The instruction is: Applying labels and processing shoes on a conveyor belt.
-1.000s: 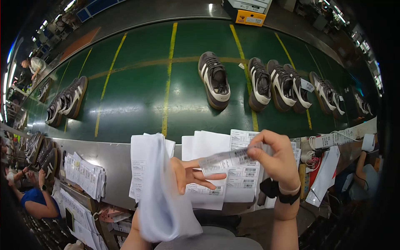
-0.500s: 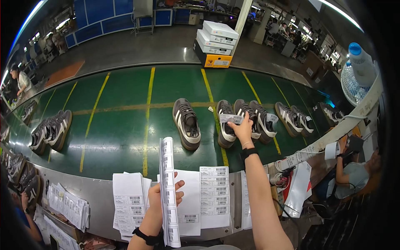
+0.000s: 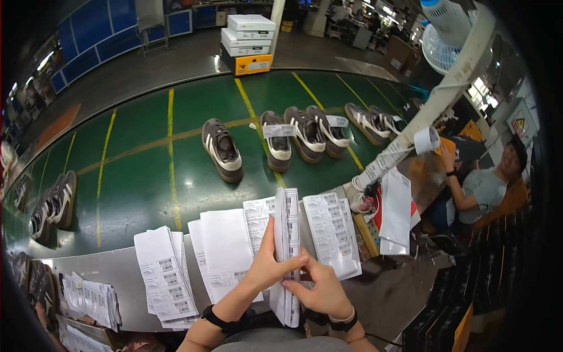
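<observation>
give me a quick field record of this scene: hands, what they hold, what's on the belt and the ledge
left hand: grips label stack from the left, thumb on its edge
right hand: pinches the same stack from the right, lower down
label stack: held upright, edge-on to the camera
ledge: loose label sheets lying flat on both sides of the hands
belt: green with yellow lines, carries brown shoes
nearest shoe: alone, toe toward the ledge
tagged shoe: white label across its top
boxes: stacked beyond the belt
person at right: seated, arm raised

Open belt [image 3: 141, 170] left of shoes [image 3: 223, 151]
</observation>
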Action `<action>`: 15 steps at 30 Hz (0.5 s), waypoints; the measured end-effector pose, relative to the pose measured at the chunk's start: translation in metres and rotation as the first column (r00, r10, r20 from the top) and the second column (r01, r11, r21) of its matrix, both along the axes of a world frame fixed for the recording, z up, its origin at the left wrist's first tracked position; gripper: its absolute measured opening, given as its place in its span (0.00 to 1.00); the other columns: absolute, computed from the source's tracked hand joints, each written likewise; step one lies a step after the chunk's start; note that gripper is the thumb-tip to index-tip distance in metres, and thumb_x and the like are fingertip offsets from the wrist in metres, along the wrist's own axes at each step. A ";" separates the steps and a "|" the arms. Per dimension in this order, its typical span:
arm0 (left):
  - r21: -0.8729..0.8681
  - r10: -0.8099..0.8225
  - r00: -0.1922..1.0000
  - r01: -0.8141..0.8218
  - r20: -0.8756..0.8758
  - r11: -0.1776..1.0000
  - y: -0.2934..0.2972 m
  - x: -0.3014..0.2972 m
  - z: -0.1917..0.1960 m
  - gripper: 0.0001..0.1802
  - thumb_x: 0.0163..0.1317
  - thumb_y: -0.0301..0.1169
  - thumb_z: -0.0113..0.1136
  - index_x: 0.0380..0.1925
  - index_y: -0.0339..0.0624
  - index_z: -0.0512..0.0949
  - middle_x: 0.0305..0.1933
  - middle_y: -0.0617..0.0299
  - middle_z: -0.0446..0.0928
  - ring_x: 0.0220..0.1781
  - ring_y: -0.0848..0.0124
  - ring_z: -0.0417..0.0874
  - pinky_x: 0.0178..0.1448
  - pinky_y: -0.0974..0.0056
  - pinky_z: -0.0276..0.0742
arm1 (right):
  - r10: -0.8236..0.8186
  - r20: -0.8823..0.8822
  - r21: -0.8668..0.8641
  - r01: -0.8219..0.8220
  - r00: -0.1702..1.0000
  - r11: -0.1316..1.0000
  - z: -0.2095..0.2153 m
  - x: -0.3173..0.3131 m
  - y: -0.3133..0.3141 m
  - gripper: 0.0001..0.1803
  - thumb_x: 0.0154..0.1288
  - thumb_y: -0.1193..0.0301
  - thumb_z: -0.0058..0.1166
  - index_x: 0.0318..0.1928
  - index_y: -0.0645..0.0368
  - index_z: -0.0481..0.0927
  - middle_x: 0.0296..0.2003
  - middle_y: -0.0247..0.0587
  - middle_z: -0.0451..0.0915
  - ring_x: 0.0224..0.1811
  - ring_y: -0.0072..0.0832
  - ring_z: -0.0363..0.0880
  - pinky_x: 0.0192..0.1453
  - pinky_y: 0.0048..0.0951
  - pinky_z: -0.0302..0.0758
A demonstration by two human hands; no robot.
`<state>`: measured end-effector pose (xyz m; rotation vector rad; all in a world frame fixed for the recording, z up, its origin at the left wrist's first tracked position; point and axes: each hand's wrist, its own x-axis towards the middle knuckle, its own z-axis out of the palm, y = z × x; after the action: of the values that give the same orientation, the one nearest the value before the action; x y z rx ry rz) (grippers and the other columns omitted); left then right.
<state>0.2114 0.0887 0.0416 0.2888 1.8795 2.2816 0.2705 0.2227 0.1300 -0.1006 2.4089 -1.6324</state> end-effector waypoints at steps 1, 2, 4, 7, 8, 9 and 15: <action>0.121 -0.099 0.989 0.085 0.110 0.989 0.002 0.002 0.015 0.47 0.60 0.42 0.65 0.72 0.37 0.51 0.63 0.53 0.67 0.63 0.65 0.71 0.66 0.63 0.67 | -0.024 0.051 -0.079 0.028 0.998 0.997 0.002 0.006 0.009 0.47 0.59 0.67 0.69 0.73 0.65 0.56 0.56 0.56 0.78 0.58 0.38 0.79 0.56 0.34 0.80; 0.246 -0.202 0.956 0.148 0.211 0.958 0.004 0.004 0.027 0.54 0.55 0.37 0.71 0.74 0.34 0.47 0.68 0.48 0.63 0.67 0.63 0.68 0.71 0.62 0.63 | -0.023 0.016 -0.113 0.025 1.000 0.993 -0.003 0.010 0.020 0.47 0.59 0.68 0.69 0.73 0.64 0.56 0.57 0.55 0.77 0.58 0.36 0.79 0.54 0.33 0.80; 0.324 -0.246 0.942 0.164 0.229 0.932 0.005 0.006 0.036 0.53 0.55 0.36 0.70 0.73 0.34 0.47 0.68 0.48 0.63 0.67 0.63 0.68 0.70 0.61 0.63 | -0.080 0.055 -0.278 0.092 0.995 0.956 -0.006 0.017 0.034 0.48 0.59 0.68 0.70 0.73 0.65 0.55 0.58 0.54 0.76 0.59 0.35 0.78 0.56 0.31 0.79; 0.428 -0.307 0.908 0.166 0.285 0.888 -0.003 0.013 0.045 0.51 0.52 0.39 0.69 0.71 0.32 0.52 0.65 0.49 0.66 0.67 0.62 0.69 0.68 0.59 0.66 | -0.183 0.090 -0.422 0.204 0.979 0.884 -0.008 0.027 0.043 0.44 0.61 0.72 0.66 0.72 0.69 0.57 0.59 0.55 0.76 0.59 0.35 0.78 0.57 0.29 0.77; 0.463 -0.334 0.893 0.169 0.302 0.870 -0.007 0.014 0.044 0.51 0.51 0.42 0.69 0.69 0.31 0.54 0.64 0.48 0.68 0.66 0.61 0.70 0.67 0.58 0.67 | -0.334 -0.068 -0.314 0.298 0.940 0.902 -0.015 0.029 0.044 0.40 0.61 0.73 0.65 0.70 0.70 0.59 0.58 0.57 0.76 0.58 0.34 0.79 0.56 0.29 0.77; 0.495 -0.355 0.878 0.164 0.320 0.853 -0.010 0.018 0.043 0.51 0.50 0.46 0.68 0.68 0.30 0.57 0.62 0.48 0.69 0.65 0.61 0.71 0.66 0.57 0.69 | -0.445 -0.234 -0.215 0.400 0.864 0.891 -0.020 0.030 0.043 0.37 0.62 0.74 0.64 0.68 0.71 0.62 0.57 0.58 0.76 0.57 0.34 0.79 0.55 0.28 0.77; 0.437 -0.338 0.837 0.134 0.430 0.889 -0.002 0.024 0.020 0.45 0.52 0.50 0.64 0.63 0.30 0.66 0.59 0.44 0.74 0.61 0.55 0.77 0.63 0.55 0.73 | -0.372 -0.157 -0.092 0.361 0.915 0.928 -0.006 0.043 0.053 0.23 0.67 0.71 0.58 0.58 0.72 0.71 0.35 0.49 0.85 0.36 0.27 0.85 0.41 0.28 0.78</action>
<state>0.2349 0.0868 0.0618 -0.0230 1.0649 2.2541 0.3133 0.2762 0.1243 0.2260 2.6309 -1.9274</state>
